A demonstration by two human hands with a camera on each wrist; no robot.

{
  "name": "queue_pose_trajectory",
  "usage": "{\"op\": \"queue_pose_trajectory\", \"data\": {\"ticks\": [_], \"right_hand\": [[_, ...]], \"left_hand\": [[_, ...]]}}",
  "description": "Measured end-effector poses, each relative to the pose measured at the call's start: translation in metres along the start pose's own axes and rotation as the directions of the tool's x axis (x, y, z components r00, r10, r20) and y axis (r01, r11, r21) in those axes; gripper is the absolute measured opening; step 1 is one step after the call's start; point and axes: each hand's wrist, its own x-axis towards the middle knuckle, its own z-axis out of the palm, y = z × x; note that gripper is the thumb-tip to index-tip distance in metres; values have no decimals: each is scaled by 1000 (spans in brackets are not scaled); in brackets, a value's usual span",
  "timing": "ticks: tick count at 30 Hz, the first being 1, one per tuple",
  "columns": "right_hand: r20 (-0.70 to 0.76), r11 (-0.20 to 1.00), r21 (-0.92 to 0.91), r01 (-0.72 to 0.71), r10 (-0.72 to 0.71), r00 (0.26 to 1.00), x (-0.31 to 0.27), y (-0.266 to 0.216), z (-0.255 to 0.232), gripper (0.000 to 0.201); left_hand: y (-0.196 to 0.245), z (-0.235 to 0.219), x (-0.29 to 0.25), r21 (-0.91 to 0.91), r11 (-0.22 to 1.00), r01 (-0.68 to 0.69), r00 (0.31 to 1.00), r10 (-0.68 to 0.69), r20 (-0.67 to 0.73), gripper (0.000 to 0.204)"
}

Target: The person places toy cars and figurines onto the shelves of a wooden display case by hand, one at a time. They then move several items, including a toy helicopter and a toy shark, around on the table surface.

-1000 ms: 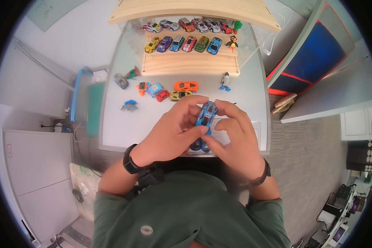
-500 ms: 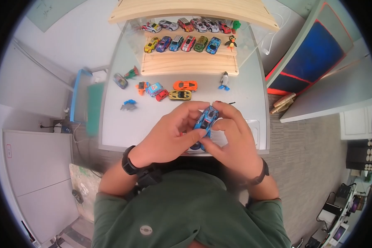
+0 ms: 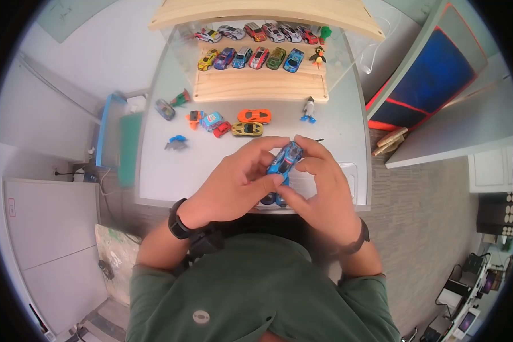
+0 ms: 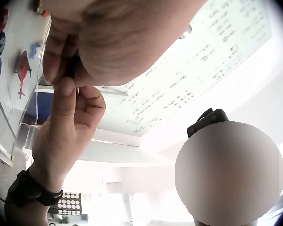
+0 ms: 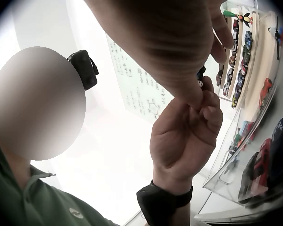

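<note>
Both hands hold a blue toy car (image 3: 285, 159) near the table's front edge, its far end leaning to the right. My left hand (image 3: 232, 185) grips it from the left, the thumb lying at its near end. From the right, my right hand (image 3: 326, 191) pinches it with the forefinger at the far end and the thumb close to the near end. Under the hands, more toy cars (image 3: 269, 199) sit in a clear plastic box (image 3: 350, 174), partly hidden. The right wrist view shows a red toy car (image 5: 262, 165) in that box.
Beyond the hands lie an orange toy car (image 3: 254, 116), a gold one (image 3: 247, 129), a small red one (image 3: 222, 129) and a penguin figure (image 3: 309, 110). A wooden stepped display (image 3: 261, 85) with clear sides carries two rows of toy cars. A red toy helicopter (image 4: 23, 70) stands nearby.
The blue toy car has turned slightly, its far end leaning more to the right. Both hands keep their hold and stay in nearly the same place.
</note>
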Motion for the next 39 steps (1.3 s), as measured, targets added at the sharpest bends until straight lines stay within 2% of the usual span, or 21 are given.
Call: {"op": "queue_pose_trajectory", "data": {"ticks": [2, 6, 8, 12, 17, 24, 26, 32, 39], "right_hand": [[6, 1000, 10, 3, -3, 1000, 0, 0, 1, 44], [3, 1000, 24, 12, -12, 1000, 0, 0, 3, 45], [1, 999, 26, 23, -23, 1000, 0, 1, 3, 46], [29, 999, 36, 25, -26, 999, -2, 2, 1, 48], [58, 998, 60, 34, -38, 998, -2, 4, 2, 50], [59, 998, 53, 43, -46, 997, 1, 1, 2, 51], [61, 998, 50, 31, -34, 998, 1, 0, 2, 52], [56, 999, 46, 24, -27, 998, 0, 0, 3, 56], [81, 995, 63, -74, 69, 994, -3, 0, 5, 71]], "left_hand": [[-4, 1, 1, -61, 997, -57, 998, 59, 26, 55], [1, 0, 0, -68, 996, -64, 997, 67, 49, 57], [6, 0, -2, -100, 995, -10, 998, 17, 67, 58], [5, -3, -2, -111, 994, -11, 997, 20, 78, 60], [5, -7, -4, -76, 996, 50, 995, -43, 93, 63], [-6, -7, -6, -61, 998, 7, 999, -4, 47, 63], [-7, -6, -7, -106, 994, -10, 1000, 9, -17, 59], [-6, -7, -9, -142, 990, -4, 999, -1, -32, 59], [-11, -9, -8, -138, 990, -43, 999, 39, -28, 63]]}}
